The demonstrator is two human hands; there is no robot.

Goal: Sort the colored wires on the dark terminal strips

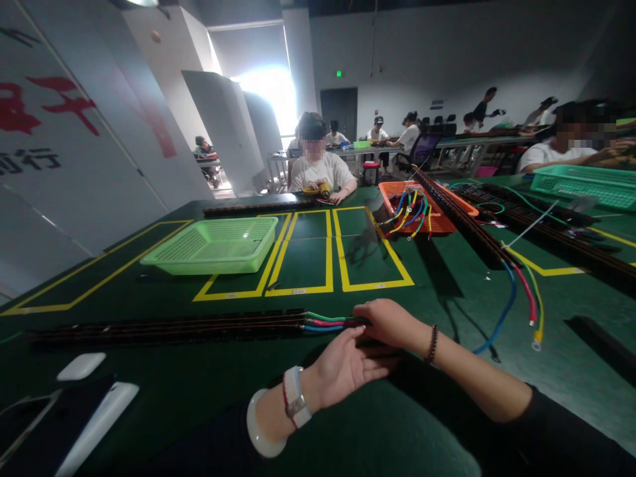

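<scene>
Though partly hidden, three wires [330, 323] in right hand [390, 323], grip curled; left hand [342, 368], grip unfurled.

A blown-out window [271, 96] glares behind the dim tabletop [348, 430].

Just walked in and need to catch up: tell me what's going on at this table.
The person's right hand is curled around the ends of colored wires coming from a long dark strip on the table. The left hand is open beside it, palm showing, thumb near the wires. Beyond the strip sits a light green basket.
</scene>
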